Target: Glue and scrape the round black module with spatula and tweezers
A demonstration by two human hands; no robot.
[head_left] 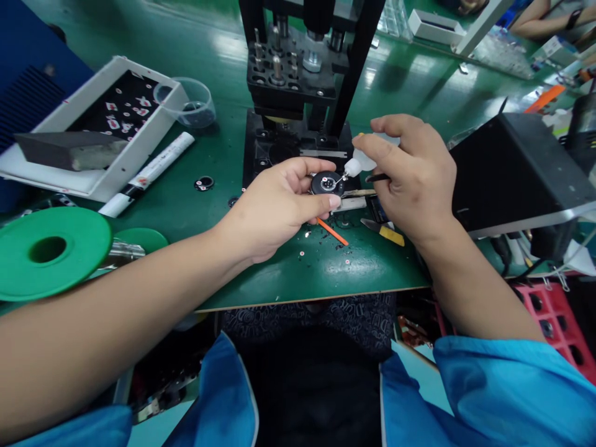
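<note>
Between the thumb and fingers of my left hand is a round black part with a lighter ring at its centre, perhaps a watch back. My right hand grips a small whitish dropper bottle tilted down to the left. Its thin metal needle tip is at the ring on the black part; I cannot tell whether it touches. A dark thin tool also shows under the right fingers, partly hidden. Just below the hands lie an orange stick and a yellow-handled blade on the green table.
A black press fixture stands behind the hands. On the left are a white tray with small labelled bits, a clear cup, a marker and a green spool. A black box stands at right. Another person's arm shows top right.
</note>
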